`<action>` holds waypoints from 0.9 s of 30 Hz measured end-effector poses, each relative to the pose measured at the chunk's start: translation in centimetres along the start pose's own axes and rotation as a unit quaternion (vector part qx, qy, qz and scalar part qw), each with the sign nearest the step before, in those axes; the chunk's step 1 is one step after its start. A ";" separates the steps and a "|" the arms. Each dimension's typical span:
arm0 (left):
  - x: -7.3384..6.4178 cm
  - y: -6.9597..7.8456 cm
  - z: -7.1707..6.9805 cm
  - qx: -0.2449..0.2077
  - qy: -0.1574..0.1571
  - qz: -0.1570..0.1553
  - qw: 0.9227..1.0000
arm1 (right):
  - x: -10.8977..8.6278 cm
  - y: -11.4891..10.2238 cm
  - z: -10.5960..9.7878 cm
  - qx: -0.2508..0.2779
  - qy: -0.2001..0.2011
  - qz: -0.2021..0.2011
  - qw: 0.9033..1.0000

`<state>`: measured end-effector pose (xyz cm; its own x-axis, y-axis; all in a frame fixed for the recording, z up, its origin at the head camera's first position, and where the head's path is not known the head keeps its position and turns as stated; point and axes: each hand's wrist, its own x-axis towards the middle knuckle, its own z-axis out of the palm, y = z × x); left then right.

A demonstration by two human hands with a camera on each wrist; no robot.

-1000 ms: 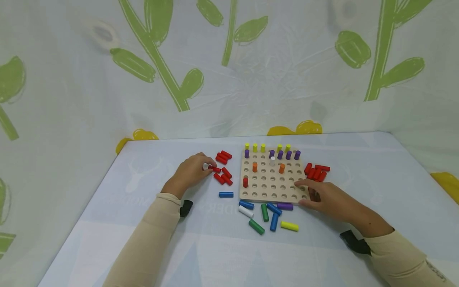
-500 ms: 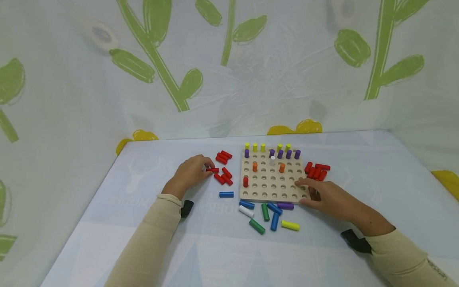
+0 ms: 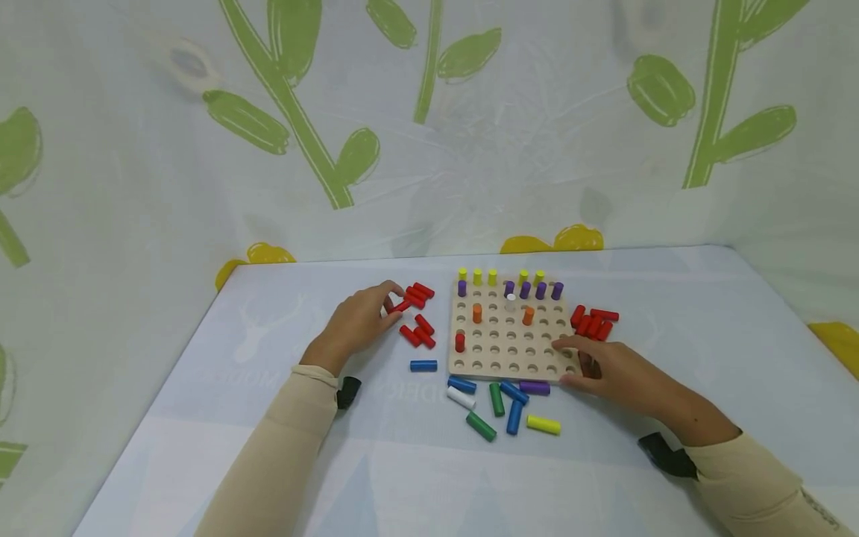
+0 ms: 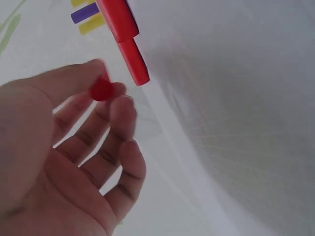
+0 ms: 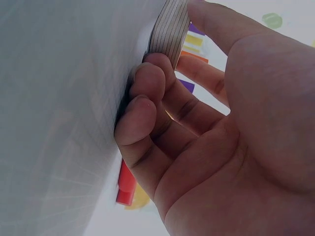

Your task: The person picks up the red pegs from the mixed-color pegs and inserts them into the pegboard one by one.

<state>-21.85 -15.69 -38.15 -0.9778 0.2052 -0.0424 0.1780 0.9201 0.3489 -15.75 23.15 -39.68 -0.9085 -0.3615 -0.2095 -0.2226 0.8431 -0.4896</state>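
My left hand (image 3: 359, 321) pinches a red peg (image 4: 102, 91) between thumb and fingers, its round end showing in the left wrist view. In the head view that peg slants close beside a small group of red pegs (image 3: 419, 294) lying left of the wooden pegboard (image 3: 503, 356). At the board's near right corner, my right hand (image 3: 611, 369) grips it, with the index finger over the top and the thumb at the front edge. The layered board edge (image 5: 170, 34) shows between those fingers in the right wrist view.
Yellow, purple, orange, white and red pegs stand in the board. More red pegs (image 3: 590, 324) lie at its right, others (image 3: 419, 333) at its left. In front lie blue, green, white, purple and yellow (image 3: 543, 424) pegs. A patterned curtain (image 3: 510, 149) hangs behind.
My left hand has shifted slightly away from me with the red peg, which has turned from lying level to a slant near the upper red group. My right hand stays on the board.
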 end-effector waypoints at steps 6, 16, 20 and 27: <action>-0.4 0.8 -0.4 -0.030 -0.009 0.001 1.000 | 0.0 0.0 0.1 -0.002 0.004 -0.001 1.000; -1.0 2.4 -0.8 -0.103 -0.016 0.059 0.993 | 0.0 0.0 0.0 -0.005 0.008 -0.007 1.000; -1.4 3.0 -1.0 -0.117 -0.023 0.083 0.989 | -0.1 0.0 0.0 -0.005 0.006 -0.007 1.000; -1.8 3.8 -1.3 -0.130 -0.042 0.098 0.986 | -0.1 0.0 -0.1 -0.001 0.004 -0.011 1.000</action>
<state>-19.52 -12.98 -35.56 -0.9130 0.4072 -0.0240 0.3171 0.7457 0.5860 -15.67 23.29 -39.58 -0.9065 -0.3759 -0.1922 -0.2422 0.8359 -0.4926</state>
